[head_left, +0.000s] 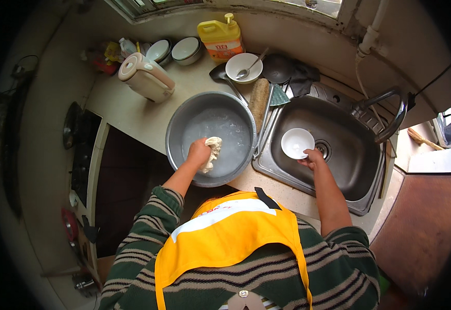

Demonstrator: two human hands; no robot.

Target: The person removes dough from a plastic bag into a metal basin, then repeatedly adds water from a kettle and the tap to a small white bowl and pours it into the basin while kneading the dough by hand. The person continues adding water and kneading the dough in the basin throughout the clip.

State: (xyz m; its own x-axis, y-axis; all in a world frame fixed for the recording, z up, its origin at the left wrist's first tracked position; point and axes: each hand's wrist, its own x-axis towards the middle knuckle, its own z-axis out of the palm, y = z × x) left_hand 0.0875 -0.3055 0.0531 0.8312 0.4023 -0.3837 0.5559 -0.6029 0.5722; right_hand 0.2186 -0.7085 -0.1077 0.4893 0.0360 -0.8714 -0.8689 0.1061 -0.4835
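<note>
My left hand (199, 153) is closed on a bunched cream cloth (213, 154), held over the near part of a large grey metal basin (172, 121). Cloudy water (225, 124) with a few suds lies in the basin. Over the steel sink (349, 178), my right hand (313, 159) grips the rim of a small white bowl (296, 142). The bowl's inside faces up, and it hangs left of the drain (322, 150). Fingers under the bowl are partly hidden.
Behind the basin stand a white bowl with a spoon (236, 63), a yellow jug with a pump (221, 41), a kettle (145, 77) and stacked bowls (186, 49). A long brown loofah-like piece (258, 103) lies between basin and sink. The faucet (391, 113) arches over the sink's right side.
</note>
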